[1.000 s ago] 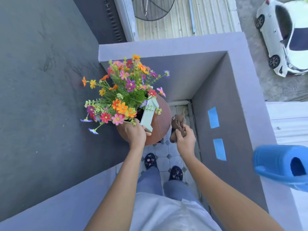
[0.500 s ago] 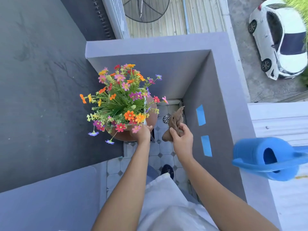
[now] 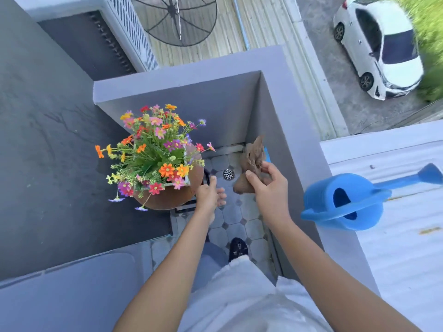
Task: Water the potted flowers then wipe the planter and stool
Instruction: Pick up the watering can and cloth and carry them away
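Colourful flowers (image 3: 153,149) fill a pale planter (image 3: 186,180) whose rim shows only at the right. It stands on a round brown stool (image 3: 167,197) in the balcony corner. My left hand (image 3: 209,196) is just right of the stool's edge, fingers apart, off the planter and holding nothing. My right hand (image 3: 269,188) grips a crumpled brown cloth (image 3: 254,161) above the tiled floor, apart from the stool. A blue watering can (image 3: 345,202) rests on the ledge at the right.
Grey parapet walls (image 3: 275,111) enclose the corner on the far and right sides. The tiled floor (image 3: 233,216) has a round drain (image 3: 228,174). My shoe (image 3: 237,248) is on the tiles below. A white car (image 3: 383,44) is parked far below.
My left hand has let go of the planter and drawn back to the stool's right edge. The planter has settled onto the stool. My right hand with the cloth has shifted right.
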Tool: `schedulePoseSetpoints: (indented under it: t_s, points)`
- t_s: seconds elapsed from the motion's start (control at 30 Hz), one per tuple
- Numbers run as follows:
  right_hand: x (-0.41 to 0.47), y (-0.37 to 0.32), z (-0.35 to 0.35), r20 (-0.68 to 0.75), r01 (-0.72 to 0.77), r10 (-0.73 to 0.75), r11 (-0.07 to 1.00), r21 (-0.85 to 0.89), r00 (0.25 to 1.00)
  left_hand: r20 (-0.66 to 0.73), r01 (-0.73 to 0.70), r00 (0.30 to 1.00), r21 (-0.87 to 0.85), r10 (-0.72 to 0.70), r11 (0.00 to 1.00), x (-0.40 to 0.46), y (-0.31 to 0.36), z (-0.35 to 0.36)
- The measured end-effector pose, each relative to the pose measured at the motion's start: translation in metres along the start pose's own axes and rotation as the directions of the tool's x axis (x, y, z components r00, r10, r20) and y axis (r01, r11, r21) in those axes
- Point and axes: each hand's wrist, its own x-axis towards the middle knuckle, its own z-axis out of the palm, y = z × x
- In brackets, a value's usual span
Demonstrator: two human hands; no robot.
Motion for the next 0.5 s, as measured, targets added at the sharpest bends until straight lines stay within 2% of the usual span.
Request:
schedulePoseSetpoints:
  t_s: [0.1, 0.27, 0.33, 0.4, 0.43, 0.5]
  points:
    - [-0.004, -0.032, -0.035, -0.082, 0.091, -0.087, 0.995, 0.05, 0.993, 0.142, -0.169, 0.979, 0.141, 0.149, 0.976, -0.038, 0.02, 0.04]
    - [-0.014, -0.077, -0.115, -0.307, 0.253, -0.19, 0.95, 0.18, 0.932, 0.309, -0.475, 0.849, 0.091, 0.429, 0.875, -0.114, 0.065, 0.114]
    - [-0.019, -0.09, -0.146, -0.384, 0.303, -0.207, 0.929, 0.211, 0.9, 0.317, -0.57, 0.795, 0.101, 0.517, 0.815, -0.138, 0.072, 0.135]
    - [-0.026, -0.099, -0.18, -0.47, 0.331, -0.189, 0.913, 0.24, 0.862, 0.381, -0.57, 0.781, 0.112, 0.495, 0.814, -0.165, 0.07, 0.158]
    - [-0.029, -0.1, -0.197, -0.516, 0.342, -0.175, 0.906, 0.25, 0.839, 0.446, -0.506, 0.793, 0.1, 0.416, 0.857, -0.179, 0.065, 0.169]
    - [-0.034, -0.097, -0.226, -0.605, 0.367, -0.15, 0.895, 0.253, 0.782, 0.598, -0.243, 0.788, 0.085, 0.146, 0.966, -0.206, 0.049, 0.19]
